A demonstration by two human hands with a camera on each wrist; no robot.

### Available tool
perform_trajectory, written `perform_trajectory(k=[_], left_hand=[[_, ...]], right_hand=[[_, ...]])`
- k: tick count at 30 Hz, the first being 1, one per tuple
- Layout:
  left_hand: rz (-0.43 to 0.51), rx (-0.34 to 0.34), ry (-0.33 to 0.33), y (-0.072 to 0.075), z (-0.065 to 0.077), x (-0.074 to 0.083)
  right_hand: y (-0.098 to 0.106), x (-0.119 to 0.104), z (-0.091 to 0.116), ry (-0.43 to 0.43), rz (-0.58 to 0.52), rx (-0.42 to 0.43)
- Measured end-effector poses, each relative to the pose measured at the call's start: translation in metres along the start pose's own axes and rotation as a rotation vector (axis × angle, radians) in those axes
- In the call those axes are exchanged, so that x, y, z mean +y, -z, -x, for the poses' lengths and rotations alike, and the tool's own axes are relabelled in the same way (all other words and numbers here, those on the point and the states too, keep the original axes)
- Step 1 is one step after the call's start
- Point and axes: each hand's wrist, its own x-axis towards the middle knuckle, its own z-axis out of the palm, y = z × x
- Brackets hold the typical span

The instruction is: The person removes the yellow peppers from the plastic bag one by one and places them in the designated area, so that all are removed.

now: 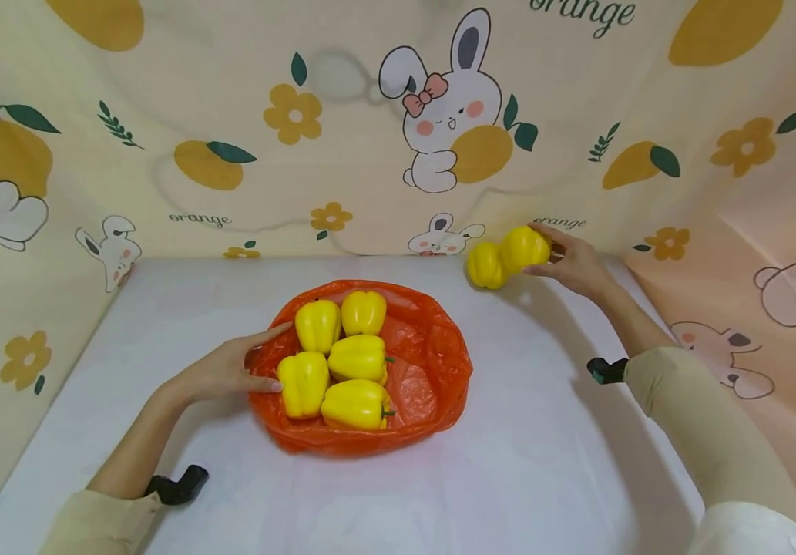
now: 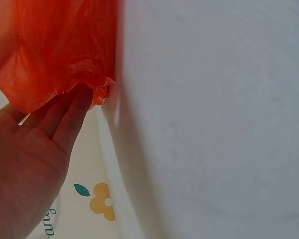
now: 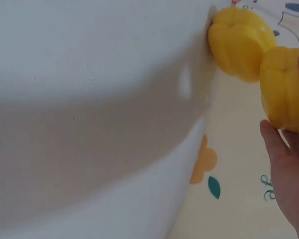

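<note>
Several yellow bell peppers (image 1: 357, 358) lie in the left and middle part of an open red plastic bag (image 1: 456, 362) with its rim spread wide. My left hand (image 1: 220, 370) is at the bag's left side, fingers spread and fairly straight over the rim, thumb close to the nearest pepper. In the left wrist view, plastic covers those fingertips. At the back right, my right hand (image 1: 574, 262) grips a yellow bell pepper (image 1: 525, 248) between thumb and fingers. Another yellow bell pepper (image 1: 485, 266) touches it on the left, near the back wall.
A white-covered table (image 1: 543, 462) carries everything. Behind it and at both sides hangs a cream cloth (image 1: 356, 185) printed with rabbits, fruit and flowers. A black wrist device (image 1: 179, 486) sits by the left sleeve, another black wrist device (image 1: 606, 371) by the right one.
</note>
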Motion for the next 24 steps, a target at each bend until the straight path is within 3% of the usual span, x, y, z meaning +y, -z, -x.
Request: perform_trajectory(k=[11, 24], left_hand=[[-0.002, -0.002, -0.004, 0.000, 0.000, -0.002], [-0.006, -0.008, -0.013, 0.001, -0.001, -0.001]], right_hand=[[0.007, 0.021, -0.009, -0.061, 0.007, -0.021], [0.001, 0.036, -0.011, -0.095, 0.004, -0.047]])
